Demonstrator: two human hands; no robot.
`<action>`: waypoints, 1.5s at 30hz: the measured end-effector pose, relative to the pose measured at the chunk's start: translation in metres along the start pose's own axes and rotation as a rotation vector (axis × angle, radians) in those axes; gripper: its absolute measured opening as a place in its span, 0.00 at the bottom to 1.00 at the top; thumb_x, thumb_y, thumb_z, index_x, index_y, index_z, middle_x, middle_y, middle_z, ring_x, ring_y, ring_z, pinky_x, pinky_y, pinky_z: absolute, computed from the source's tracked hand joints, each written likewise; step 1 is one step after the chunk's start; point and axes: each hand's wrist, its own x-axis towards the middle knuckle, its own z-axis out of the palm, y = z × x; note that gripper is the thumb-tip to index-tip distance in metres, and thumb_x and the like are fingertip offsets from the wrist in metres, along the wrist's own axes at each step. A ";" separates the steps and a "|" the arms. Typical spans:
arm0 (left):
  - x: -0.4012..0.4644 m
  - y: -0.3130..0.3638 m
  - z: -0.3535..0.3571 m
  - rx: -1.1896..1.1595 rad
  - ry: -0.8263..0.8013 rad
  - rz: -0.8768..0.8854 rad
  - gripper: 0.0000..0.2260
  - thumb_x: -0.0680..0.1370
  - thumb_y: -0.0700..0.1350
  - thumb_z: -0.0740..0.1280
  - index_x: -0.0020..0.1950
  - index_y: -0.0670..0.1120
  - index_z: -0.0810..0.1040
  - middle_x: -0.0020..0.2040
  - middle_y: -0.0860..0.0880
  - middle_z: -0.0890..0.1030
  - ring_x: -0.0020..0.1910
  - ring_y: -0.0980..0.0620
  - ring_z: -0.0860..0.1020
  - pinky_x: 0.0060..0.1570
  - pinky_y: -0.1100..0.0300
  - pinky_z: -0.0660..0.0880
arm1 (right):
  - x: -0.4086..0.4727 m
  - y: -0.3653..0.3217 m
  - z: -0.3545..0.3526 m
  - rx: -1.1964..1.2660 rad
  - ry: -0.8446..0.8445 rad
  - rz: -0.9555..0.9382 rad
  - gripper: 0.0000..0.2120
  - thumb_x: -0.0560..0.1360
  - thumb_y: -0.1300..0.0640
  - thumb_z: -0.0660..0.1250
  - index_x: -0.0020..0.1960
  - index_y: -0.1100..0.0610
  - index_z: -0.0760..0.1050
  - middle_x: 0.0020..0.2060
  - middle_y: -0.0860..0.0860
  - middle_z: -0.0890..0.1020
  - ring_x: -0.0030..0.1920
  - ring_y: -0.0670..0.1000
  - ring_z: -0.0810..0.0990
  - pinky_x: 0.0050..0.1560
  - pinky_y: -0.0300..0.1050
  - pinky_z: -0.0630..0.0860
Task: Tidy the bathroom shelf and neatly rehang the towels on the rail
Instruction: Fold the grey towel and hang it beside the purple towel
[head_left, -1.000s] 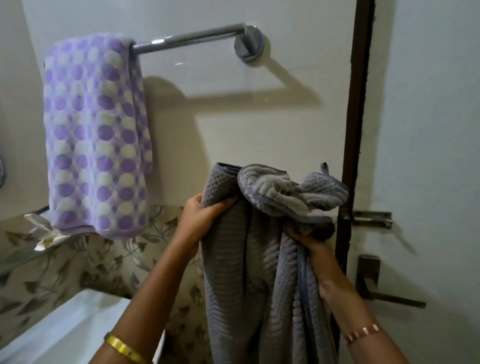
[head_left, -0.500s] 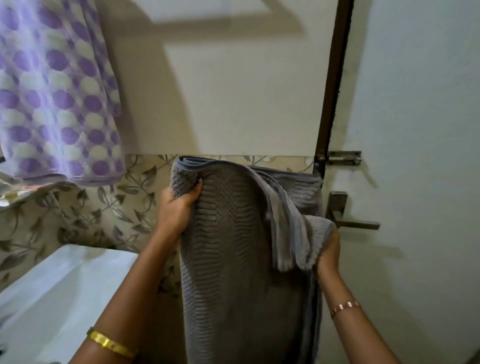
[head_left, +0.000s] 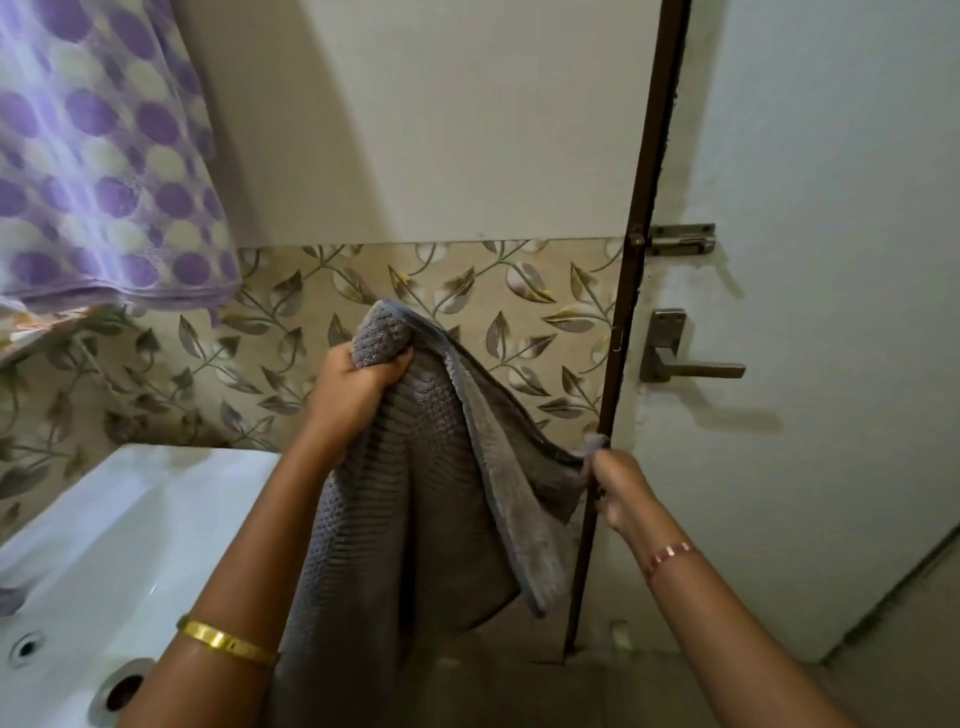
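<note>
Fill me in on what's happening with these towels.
A person is holding a grey towel spread between both hands in front of the wall. The left hand grips one top corner, held higher; the right hand pinches the other corner, lower, near the door frame. The rest of the towel hangs down beside the white sink. A purple spotted towel hangs at upper left. The rail is out of view, so the grey towel is not yet rehung.

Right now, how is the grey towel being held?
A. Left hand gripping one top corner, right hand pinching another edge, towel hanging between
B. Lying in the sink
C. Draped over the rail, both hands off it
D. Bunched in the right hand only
A: the left hand grips the raised corner of the grey towel while the right hand pinches its lower edge beside the door frame; the cloth sags between them.
</note>
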 end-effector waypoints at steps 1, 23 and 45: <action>-0.001 -0.001 0.001 0.037 -0.005 -0.005 0.06 0.74 0.41 0.66 0.39 0.51 0.77 0.39 0.47 0.81 0.42 0.45 0.80 0.47 0.51 0.77 | -0.005 -0.007 0.005 -0.015 -0.017 -0.086 0.12 0.71 0.70 0.56 0.49 0.59 0.72 0.45 0.57 0.74 0.40 0.51 0.72 0.37 0.43 0.71; -0.016 -0.022 0.009 0.185 -0.101 -0.077 0.06 0.72 0.39 0.69 0.41 0.51 0.78 0.40 0.49 0.81 0.39 0.53 0.81 0.37 0.63 0.79 | -0.041 -0.013 0.043 -0.680 -0.149 -0.959 0.14 0.72 0.65 0.60 0.57 0.58 0.73 0.49 0.55 0.79 0.49 0.54 0.79 0.46 0.46 0.79; -0.014 -0.012 -0.001 0.037 0.115 -0.032 0.05 0.75 0.41 0.65 0.40 0.48 0.77 0.40 0.49 0.79 0.42 0.53 0.78 0.43 0.61 0.74 | 0.020 -0.024 0.003 -0.861 -0.815 -0.466 0.06 0.68 0.59 0.68 0.43 0.49 0.77 0.41 0.47 0.81 0.43 0.45 0.81 0.41 0.37 0.78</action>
